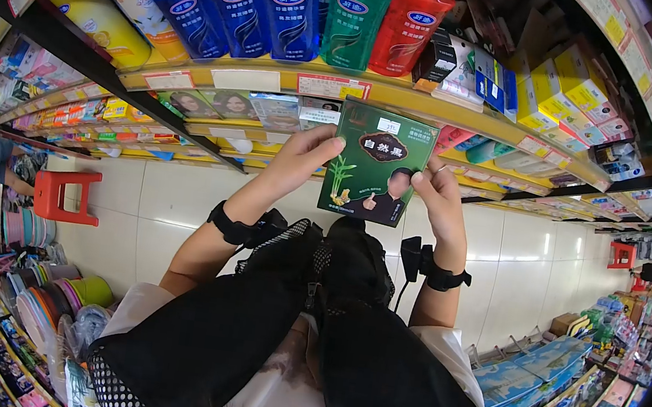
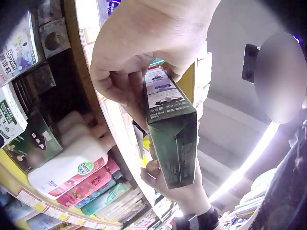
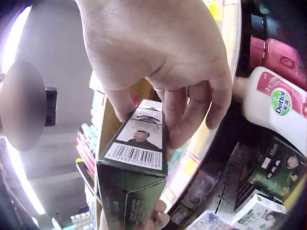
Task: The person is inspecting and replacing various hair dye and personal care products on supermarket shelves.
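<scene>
A dark green box (image 1: 372,160) with white characters and a picture of a person giving a thumbs-up is held up in front of the shelves. The left hand (image 1: 303,160) grips its left edge, thumb on the front face. At the opposite edge the right hand (image 1: 442,201), a ring on one finger, pinches it with the thumb in front. The left wrist view has the box (image 2: 175,139) end-on under the left hand (image 2: 148,48). A barcode shows on the side of the box (image 3: 132,158) below the right hand (image 3: 163,52) in the right wrist view.
Blue bottles (image 1: 288,16), a green bottle (image 1: 354,24) and a red bottle (image 1: 409,31) line the upper shelf. Yellow boxes (image 1: 555,93) stand to their right. A similar green box (image 3: 278,167) lies by a white Dettol bottle (image 3: 278,103). On the floor stands a red stool (image 1: 66,196).
</scene>
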The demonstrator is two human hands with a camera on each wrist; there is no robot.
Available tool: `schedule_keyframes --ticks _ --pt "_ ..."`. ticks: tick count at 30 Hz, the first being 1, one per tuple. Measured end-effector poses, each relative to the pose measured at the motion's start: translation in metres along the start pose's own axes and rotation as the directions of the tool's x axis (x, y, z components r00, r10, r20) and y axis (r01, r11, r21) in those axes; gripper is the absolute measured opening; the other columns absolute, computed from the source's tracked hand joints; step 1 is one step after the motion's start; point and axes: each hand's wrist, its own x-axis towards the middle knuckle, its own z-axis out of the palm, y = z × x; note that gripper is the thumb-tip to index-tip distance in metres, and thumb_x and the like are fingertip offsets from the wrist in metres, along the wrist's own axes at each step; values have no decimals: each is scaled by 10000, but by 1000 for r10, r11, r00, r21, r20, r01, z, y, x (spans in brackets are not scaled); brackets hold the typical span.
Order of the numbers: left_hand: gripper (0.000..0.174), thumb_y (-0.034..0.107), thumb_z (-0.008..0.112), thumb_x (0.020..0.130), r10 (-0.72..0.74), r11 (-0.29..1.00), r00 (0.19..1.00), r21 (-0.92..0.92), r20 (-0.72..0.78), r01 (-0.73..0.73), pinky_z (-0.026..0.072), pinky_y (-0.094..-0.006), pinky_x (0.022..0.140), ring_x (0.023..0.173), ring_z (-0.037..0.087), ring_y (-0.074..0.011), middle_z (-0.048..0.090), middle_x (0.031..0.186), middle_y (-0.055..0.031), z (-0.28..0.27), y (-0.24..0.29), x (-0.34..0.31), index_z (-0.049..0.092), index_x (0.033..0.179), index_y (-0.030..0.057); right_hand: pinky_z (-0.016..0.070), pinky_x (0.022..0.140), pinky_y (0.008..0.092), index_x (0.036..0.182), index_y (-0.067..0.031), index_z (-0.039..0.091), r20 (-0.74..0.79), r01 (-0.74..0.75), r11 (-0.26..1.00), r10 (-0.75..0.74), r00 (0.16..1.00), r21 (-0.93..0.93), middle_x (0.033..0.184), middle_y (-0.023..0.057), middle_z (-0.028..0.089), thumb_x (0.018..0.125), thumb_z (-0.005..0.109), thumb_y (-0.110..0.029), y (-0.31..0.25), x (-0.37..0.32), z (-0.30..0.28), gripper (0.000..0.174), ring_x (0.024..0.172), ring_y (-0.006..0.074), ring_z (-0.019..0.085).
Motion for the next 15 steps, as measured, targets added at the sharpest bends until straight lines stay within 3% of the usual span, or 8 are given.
schedule_keyframes --ticks 15 --pt "344 275 426 863 -55 998 998 13 -21 55 372 -218 746 822 467 -75 547 881 -33 3 1 -1 529 986 -30 371 755 206 1049 32 453 -41 -14 997 11 999 -77 931 62 550 823 495 -141 9 -1 -3 288 837 68 489"
